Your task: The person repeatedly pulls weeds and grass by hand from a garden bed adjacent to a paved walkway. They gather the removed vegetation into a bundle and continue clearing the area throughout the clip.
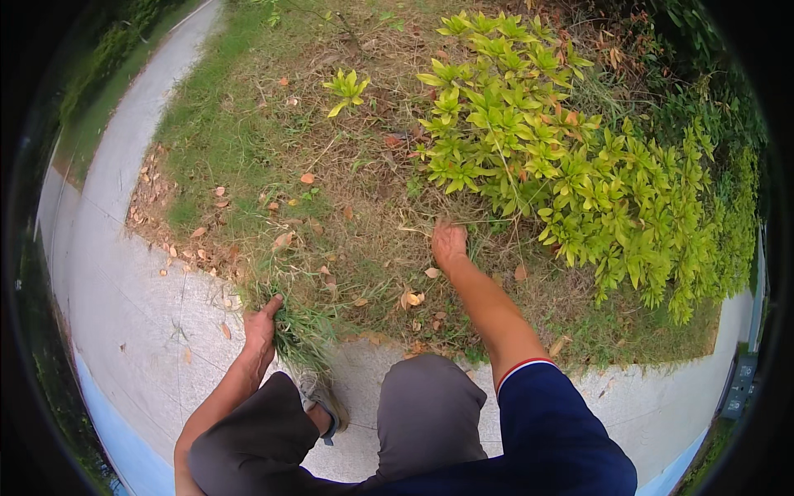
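My left hand [260, 327] is closed round a loose bunch of green grass [304, 332], thumb on top, beside my left knee and above the pavement's edge. Long blades fan out from the bunch over the ground and down toward my shoe. Farther out, my right hand [449, 245] reaches into the dry grass [413, 217] at the left edge of the yellow-green shrubs [529, 149]. Its fingers curl down among the stems; their tips are hidden. Thin straw-coloured stalks show right beside them.
Pale concrete paving [124, 306] borders the planted bed on the left and near sides. Brown fallen leaves [411, 298] lie scattered over the grass. One small yellow-green plant [346, 91] stands alone at the far side. My shoe [329, 405] rests on the paving close to the bed.
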A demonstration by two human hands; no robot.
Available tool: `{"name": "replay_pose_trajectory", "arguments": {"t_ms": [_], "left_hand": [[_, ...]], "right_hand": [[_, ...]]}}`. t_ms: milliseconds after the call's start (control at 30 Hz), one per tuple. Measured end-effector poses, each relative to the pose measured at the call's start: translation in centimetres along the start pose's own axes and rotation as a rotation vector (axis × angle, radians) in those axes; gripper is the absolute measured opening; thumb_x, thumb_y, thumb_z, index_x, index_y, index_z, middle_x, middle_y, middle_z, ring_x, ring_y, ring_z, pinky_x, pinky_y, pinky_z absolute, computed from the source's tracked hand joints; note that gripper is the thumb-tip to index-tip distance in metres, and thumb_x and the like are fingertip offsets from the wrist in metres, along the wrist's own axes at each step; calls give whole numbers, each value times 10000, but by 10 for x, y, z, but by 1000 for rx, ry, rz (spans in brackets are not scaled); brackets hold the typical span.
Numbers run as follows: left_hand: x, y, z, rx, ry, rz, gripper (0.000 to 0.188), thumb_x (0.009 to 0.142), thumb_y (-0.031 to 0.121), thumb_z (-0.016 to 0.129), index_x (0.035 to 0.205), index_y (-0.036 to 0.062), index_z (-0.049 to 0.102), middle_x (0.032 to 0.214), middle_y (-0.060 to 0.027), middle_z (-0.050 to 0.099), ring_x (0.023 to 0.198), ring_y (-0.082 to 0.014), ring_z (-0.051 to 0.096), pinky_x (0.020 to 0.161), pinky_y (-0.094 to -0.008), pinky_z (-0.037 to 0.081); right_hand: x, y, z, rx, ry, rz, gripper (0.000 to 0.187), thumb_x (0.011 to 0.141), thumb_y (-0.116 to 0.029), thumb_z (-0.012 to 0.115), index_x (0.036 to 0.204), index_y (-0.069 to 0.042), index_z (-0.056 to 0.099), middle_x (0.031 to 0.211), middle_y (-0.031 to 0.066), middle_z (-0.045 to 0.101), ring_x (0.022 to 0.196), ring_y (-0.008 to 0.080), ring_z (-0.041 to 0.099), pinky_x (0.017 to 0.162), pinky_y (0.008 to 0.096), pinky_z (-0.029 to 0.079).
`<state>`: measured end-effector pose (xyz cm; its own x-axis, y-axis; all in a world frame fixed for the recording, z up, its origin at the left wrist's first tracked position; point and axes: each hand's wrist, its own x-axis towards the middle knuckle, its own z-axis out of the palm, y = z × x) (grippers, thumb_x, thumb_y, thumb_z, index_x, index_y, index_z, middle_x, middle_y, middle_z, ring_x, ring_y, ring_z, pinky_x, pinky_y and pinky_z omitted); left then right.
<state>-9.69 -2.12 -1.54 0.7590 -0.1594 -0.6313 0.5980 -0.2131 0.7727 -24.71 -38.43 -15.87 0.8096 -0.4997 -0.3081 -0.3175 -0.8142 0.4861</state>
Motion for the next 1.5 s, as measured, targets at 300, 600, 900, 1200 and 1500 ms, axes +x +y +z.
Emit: {"name": "replay_pose_trajectory", "arguments": {"t_ms": [300, 600, 900, 1200, 1500], "left_hand": [[-1, 11, 7, -27, -29, -16, 257, 793, 136, 678, 974, -18, 579, 834, -87, 611, 669, -192, 578, 571, -332, 478], [19, 8, 2, -92, -18, -32, 304, 805, 120, 661, 1040, -31, 543, 876, -98, 605, 711, -213, 587, 602, -362, 494], [30, 16, 6, -64, 40, -13, 260, 793, 132, 681, 937, -51, 567, 797, -108, 606, 637, -204, 576, 552, -339, 478], [8, 29, -26, -203, 116, -69, 226, 796, 144, 684, 860, -47, 581, 741, -93, 597, 564, -196, 570, 477, -349, 470], [6, 27, -42, -328, 114, -151, 238, 801, 162, 683, 768, -55, 589, 691, -102, 596, 516, -203, 570, 453, -346, 471]], "right_hand": [[-57, 32, 28, 488, -44, -109, 109, 757, -167, 578, 807, -78, 616, 705, 108, 640, 683, 280, 628, 612, 405, 480], [-449, -1, 144, 674, -503, 300, 340, 825, -326, 527, 723, -18, 629, 645, 215, 603, 662, 386, 615, 565, 472, 470], [-187, 8, -33, 1468, -161, 474, 579, 804, -526, 603, 849, 52, 590, 707, 233, 586, 710, 386, 582, 674, 457, 440], [128, -19, -114, 106, 161, -281, 207, 848, -150, 528, 986, -72, 662, 1037, 67, 647, 767, 184, 653, 580, 359, 475], [119, 52, -31, -78, 65, -140, 141, 792, -166, 571, 748, -109, 692, 739, 89, 668, 709, 226, 650, 538, 377, 471]]}}
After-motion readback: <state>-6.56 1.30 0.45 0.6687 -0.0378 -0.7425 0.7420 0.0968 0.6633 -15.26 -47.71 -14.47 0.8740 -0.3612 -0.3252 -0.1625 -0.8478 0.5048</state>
